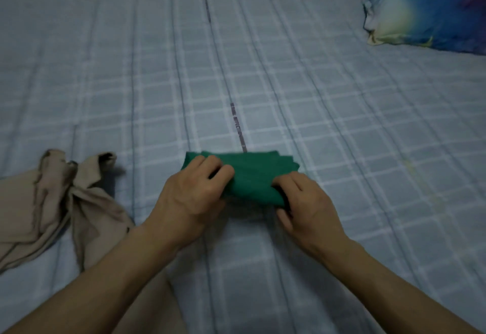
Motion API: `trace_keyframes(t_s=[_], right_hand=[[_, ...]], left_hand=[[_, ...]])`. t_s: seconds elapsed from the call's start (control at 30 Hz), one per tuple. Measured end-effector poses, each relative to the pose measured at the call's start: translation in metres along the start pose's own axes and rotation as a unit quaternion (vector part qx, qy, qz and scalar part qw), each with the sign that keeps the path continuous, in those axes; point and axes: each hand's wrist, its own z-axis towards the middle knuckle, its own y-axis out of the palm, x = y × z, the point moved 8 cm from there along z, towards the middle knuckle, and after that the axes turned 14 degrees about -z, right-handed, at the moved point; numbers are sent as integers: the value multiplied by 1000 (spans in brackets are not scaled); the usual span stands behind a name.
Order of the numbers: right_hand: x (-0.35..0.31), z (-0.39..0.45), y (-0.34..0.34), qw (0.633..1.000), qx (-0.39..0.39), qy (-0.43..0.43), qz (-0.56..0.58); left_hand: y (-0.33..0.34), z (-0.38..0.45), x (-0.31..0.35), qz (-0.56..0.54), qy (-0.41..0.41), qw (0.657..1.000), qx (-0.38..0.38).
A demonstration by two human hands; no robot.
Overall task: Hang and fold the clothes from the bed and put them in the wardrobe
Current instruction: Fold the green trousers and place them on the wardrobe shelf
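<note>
Two bare hands gripping a small folded green cloth garment point(252, 175) lying near the frame's centre on the pale blue checked bedsheet point(342, 123): left hand point(194, 189) pinching its 9 o'clock end, right hand point(302, 202) curling round its 4 o'clock corner. Lying crumpled at 9 o'clock, well apart, a beige fabric garment point(52, 202). Resting at 1 o'clock, a blue-and-yellow patterned pillow point(426, 10).
</note>
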Motion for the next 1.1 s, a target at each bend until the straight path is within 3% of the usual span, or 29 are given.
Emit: trace_keyframes(t_s=[0.27,0.67,0.8,1.1], right_hand=[[-83,0,-166,993,1,-117,30],[-313,-45,-430,941,76,-328,39],[-389,-69,-481,917,100,-385,32],[-563,-143,-531,879,168,-446,0]], left_hand=[[-172,-71,93,73,-67,994,52],[-445,-286,222,134,-177,943,246],[-503,-360,241,129,-197,926,294],[-572,-536,251,178,-262,852,417]])
